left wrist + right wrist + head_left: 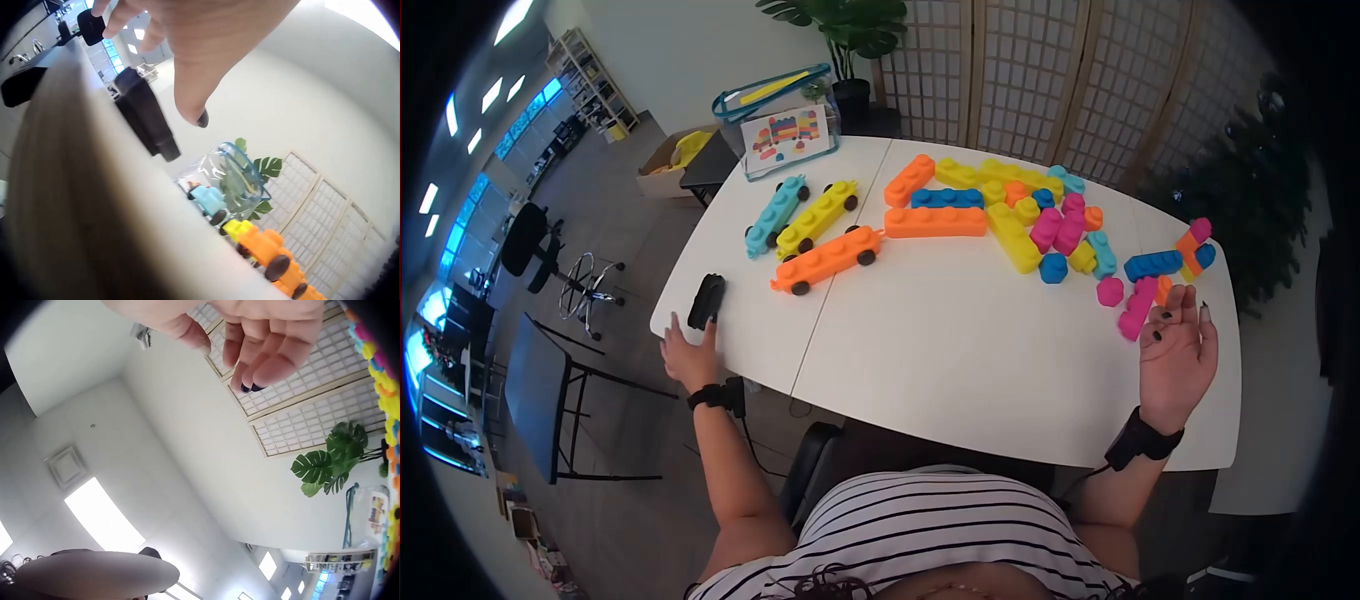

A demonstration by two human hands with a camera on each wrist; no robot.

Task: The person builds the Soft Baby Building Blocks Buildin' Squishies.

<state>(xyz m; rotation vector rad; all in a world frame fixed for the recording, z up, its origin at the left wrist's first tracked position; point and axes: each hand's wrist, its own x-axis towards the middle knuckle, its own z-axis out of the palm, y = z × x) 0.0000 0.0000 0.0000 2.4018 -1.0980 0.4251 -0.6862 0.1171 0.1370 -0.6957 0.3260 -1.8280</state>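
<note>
My left hand point(690, 357) is at the table's left edge, fingers spread and nothing held. Right beside its thumb lies a long black object point(707, 301), which also shows below the left hand point(206, 37) in the left wrist view. On the right side my right hand point(1178, 365) is turned palm up with loosely bent fingers and holds nothing. Close to its fingertips are a pink toy block point(1138, 309) and a small orange block point(1164, 291). Orange point(830, 259), yellow point(818, 217) and light blue point(777, 217) wheeled toy blocks stand at the left of the table.
Orange, blue, yellow and pink blocks point(1014, 236) are grouped toward the back right of the white table point(940, 340). A blue block point(1153, 264) lies further right. Behind the wheeled blocks stands a clear zip bag point(825, 115) with a picture card point(786, 137).
</note>
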